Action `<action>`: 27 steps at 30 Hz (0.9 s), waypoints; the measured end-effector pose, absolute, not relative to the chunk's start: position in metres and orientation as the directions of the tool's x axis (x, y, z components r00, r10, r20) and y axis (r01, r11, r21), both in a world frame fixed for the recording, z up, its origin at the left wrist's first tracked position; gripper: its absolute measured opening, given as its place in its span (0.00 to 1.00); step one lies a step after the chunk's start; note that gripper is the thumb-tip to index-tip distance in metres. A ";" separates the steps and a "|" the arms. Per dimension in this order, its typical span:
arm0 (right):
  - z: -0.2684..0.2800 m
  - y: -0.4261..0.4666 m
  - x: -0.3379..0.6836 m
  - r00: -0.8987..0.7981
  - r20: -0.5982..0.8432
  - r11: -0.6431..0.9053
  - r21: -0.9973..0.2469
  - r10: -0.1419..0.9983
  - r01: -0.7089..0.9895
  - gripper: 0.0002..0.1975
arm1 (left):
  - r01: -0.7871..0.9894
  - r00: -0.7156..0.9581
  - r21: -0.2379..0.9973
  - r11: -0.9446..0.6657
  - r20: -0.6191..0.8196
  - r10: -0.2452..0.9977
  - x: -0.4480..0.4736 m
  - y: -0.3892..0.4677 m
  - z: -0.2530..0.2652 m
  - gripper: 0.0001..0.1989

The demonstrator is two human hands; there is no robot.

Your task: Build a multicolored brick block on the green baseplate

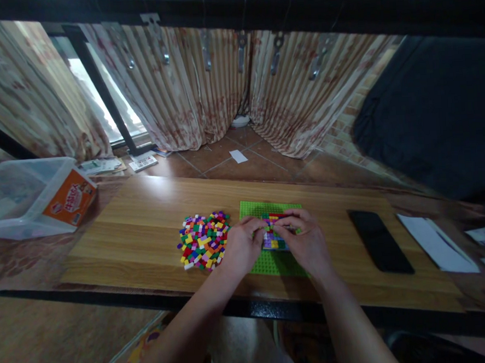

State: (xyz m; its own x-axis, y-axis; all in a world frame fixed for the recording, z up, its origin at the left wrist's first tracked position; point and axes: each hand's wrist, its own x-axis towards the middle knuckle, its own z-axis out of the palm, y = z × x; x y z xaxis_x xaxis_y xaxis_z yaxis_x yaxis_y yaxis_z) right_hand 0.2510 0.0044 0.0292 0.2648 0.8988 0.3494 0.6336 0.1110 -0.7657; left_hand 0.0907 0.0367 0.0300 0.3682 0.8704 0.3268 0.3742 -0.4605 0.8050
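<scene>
The wooden bench (138, 226) carries everything at hand. The green board (272, 264) lies flat near its front edge, probably so both hands can work over it. Just left of the board, the heap of bricks (204, 241) seems placed for easy reach. The left hand (243, 244) and right hand (307, 240) meet from either side over the block panel (274, 242) on the board, perhaps to steady it; whether their bent fingers are clamped on a brick, I cannot tell.
</scene>
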 end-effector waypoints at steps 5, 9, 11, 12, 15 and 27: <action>0.033 0.005 0.256 0.325 0.335 0.085 -0.800 0.884 0.594 0.10 | 0.415 0.351 0.788 -0.455 0.323 0.879 0.095 0.037 0.028 0.12; 0.032 0.006 0.262 0.394 0.343 0.060 -0.813 0.853 0.579 0.11 | 0.425 0.286 0.824 -0.375 0.271 0.919 0.098 0.038 0.024 0.11; 0.031 0.006 0.265 0.422 0.340 0.044 -0.818 0.841 0.573 0.12 | 0.401 0.257 0.859 -0.318 0.228 0.939 0.099 0.039 0.023 0.12; 0.029 0.006 0.267 0.438 0.332 0.033 -0.826 0.836 0.563 0.12 | 0.383 0.248 0.877 -0.292 0.207 0.946 0.099 0.040 0.023 0.12; 0.024 0.007 0.270 0.486 0.266 -0.020 -0.862 0.832 0.507 0.13 | 0.316 0.249 0.921 -0.228 0.152 0.957 0.099 0.041 0.024 0.14; 0.026 0.006 0.272 0.525 0.128 -0.185 -0.845 0.841 0.502 0.19 | 0.274 0.214 0.949 -0.154 0.096 0.972 0.102 0.047 0.020 0.10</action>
